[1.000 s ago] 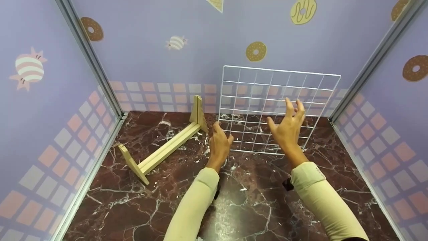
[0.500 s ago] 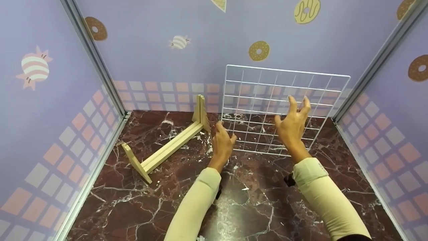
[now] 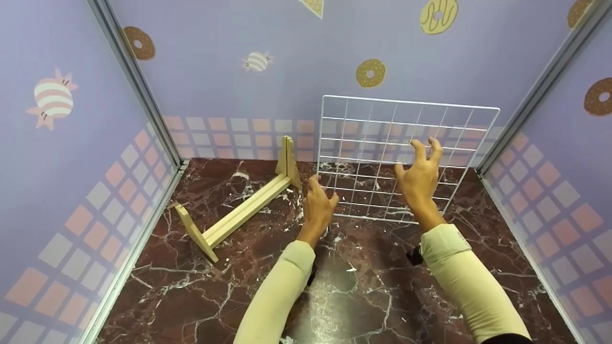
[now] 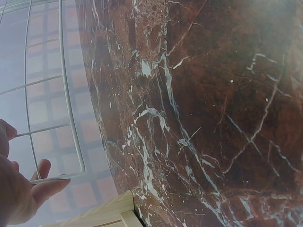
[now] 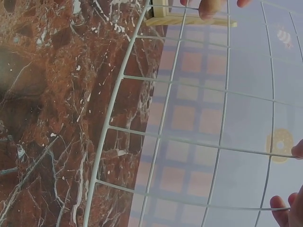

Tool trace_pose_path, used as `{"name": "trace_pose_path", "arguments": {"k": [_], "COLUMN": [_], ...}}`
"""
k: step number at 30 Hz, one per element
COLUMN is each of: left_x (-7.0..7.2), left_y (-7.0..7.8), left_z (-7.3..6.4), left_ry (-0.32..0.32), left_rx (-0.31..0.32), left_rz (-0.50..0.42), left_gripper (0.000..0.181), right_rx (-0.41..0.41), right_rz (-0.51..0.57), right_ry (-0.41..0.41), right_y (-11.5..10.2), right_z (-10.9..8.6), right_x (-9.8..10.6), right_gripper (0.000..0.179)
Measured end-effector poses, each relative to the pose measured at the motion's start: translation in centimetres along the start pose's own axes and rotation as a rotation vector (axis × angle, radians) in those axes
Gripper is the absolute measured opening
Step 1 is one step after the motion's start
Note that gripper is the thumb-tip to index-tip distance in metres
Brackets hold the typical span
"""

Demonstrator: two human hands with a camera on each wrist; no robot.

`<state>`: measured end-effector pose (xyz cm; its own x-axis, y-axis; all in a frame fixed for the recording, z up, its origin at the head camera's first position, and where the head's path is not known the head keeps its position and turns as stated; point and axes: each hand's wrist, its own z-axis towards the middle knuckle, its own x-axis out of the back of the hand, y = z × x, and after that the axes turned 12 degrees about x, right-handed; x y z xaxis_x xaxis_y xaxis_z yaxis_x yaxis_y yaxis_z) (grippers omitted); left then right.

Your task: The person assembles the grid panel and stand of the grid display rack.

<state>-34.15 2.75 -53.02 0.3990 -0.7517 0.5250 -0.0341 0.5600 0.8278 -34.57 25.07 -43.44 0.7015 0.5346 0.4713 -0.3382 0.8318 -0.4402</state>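
Observation:
A white wire grid panel (image 3: 411, 102) stands raised and tilted in front of the back wall, its lower edge close over the marble surface. My left hand (image 3: 316, 205) grips its left edge near the lower corner; in the left wrist view the fingers (image 4: 49, 189) curl round the corner wire. Toward the panel's right side, my right hand (image 3: 419, 181) holds the cross wires with bent fingers, and fingertips (image 5: 279, 215) overlap a wire in the right wrist view. A pale wooden stand (image 3: 246, 210), two upright end pieces joined by a crossbar, lies left of the left hand.
Reddish-brown marble (image 3: 354, 286) with white veins forms the surface. Purple patterned walls (image 3: 296, 43) enclose the left, back and right, with metal posts (image 3: 138, 81) at the corners. The stand's far end piece is close to the panel's left edge.
The panel and both hands appear slightly further right in the head view than a second ago, as the whole view also shifted a little. Both holds look the same; the wooden stand stays put.

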Motion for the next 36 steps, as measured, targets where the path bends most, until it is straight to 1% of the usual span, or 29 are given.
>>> {"name": "trace_pose_path", "arguments": {"k": [5,8,10,12,16,18,22,26,30,36], "left_x": [0.1,0.2,0.4,0.6,1.4,2.1,3.5,4.9,6.6,10.0], "left_y": [0.0,-0.1,-0.2,-0.3,-0.6,-0.8,-0.9,-0.9,-1.3,-2.9], "left_z": [0.0,0.1,0.2,0.3,0.8,1.0,1.5,2.1,2.9,4.2], "left_ry": [-0.009,-0.023,-0.033,-0.030,-0.024,-0.030,-0.065,-0.067,-0.046,0.039], "left_rx": [0.018,0.013,0.000,-0.027,-0.071,-0.074,-0.037,-0.010,0.011,0.096], "left_rz": [0.030,0.042,0.052,0.073,0.113,0.130,0.170,0.172,0.171,0.179], "left_gripper": [0.070,0.074,0.076,0.078,0.084,0.088,0.095,0.094,0.088,0.084], "right_rx": [-0.001,-0.003,-0.004,-0.007,-0.014,-0.014,-0.019,-0.031,-0.037,-0.058], "right_rz": [0.009,0.010,0.008,0.008,0.001,0.000,0.004,0.003,-0.002,-0.014], "right_ry": [0.007,0.012,0.015,0.015,0.023,0.031,0.035,0.034,0.026,0.015], "right_y": [0.0,0.0,0.1,0.2,0.3,0.4,0.5,0.5,0.6,1.1], "right_z": [-0.2,-0.2,-0.3,-0.3,-0.2,-0.2,-0.2,-0.3,-0.4,-0.5], "right_x": [-0.1,-0.1,-0.2,-0.2,-0.2,-0.2,-0.1,-0.1,-0.2,-0.1], "right_gripper": [0.054,0.055,0.055,0.055,0.055,0.055,0.055,0.055,0.053,0.055]}}
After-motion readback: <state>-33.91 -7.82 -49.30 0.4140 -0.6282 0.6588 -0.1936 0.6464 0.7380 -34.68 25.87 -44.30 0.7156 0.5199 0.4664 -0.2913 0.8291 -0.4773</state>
